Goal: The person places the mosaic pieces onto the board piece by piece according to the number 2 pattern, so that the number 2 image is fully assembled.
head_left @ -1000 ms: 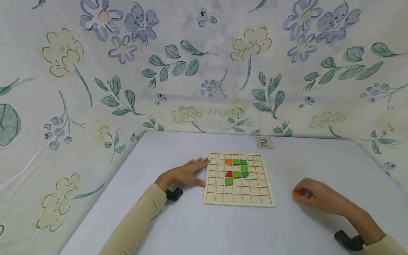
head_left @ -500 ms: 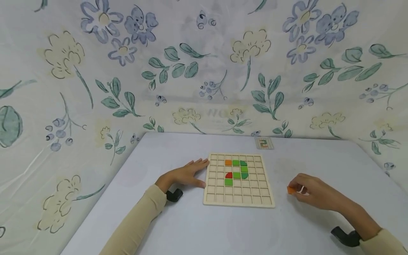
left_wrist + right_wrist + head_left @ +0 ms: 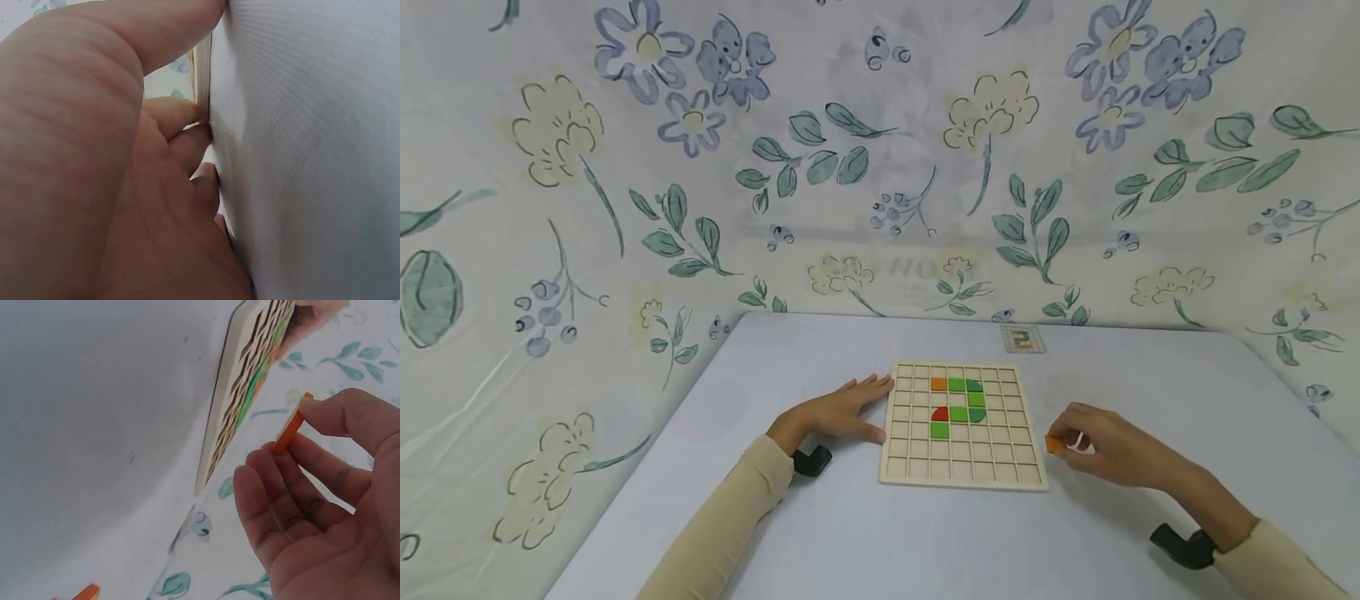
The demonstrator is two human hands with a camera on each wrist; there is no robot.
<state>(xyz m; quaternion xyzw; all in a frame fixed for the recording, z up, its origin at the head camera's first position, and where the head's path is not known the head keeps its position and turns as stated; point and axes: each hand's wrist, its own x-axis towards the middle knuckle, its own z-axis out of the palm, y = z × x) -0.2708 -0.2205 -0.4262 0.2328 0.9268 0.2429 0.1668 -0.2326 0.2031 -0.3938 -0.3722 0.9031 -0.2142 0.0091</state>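
Observation:
A pale wooden grid board [image 3: 911, 471] lies on the table with several tiles set in its cells: an orange tile [image 3: 939, 384], a red rounded tile [image 3: 940, 414], and light and dark green ones. My left hand [image 3: 837, 410] rests at the board's left edge, thumb and fingers spread, fingertips right at the rim. Between thumb and fingertips my right hand [image 3: 1108, 442] pinches an orange tile [image 3: 1054, 444], just off the board's right edge. The right wrist view shows this thin tile [image 3: 291, 429] edge-on, the other fingers loosely bent below it.
A small pattern card [image 3: 1022, 339] lies at the back of the white table [image 3: 820, 533]. Another orange piece [image 3: 87, 592] shows at the lower left corner of the right wrist view. A flowered curtain [image 3: 880, 167] hangs behind the table.
My right hand has moved left across the table, carrying the orange tile up to the board's right edge. The left hand has stayed in place.

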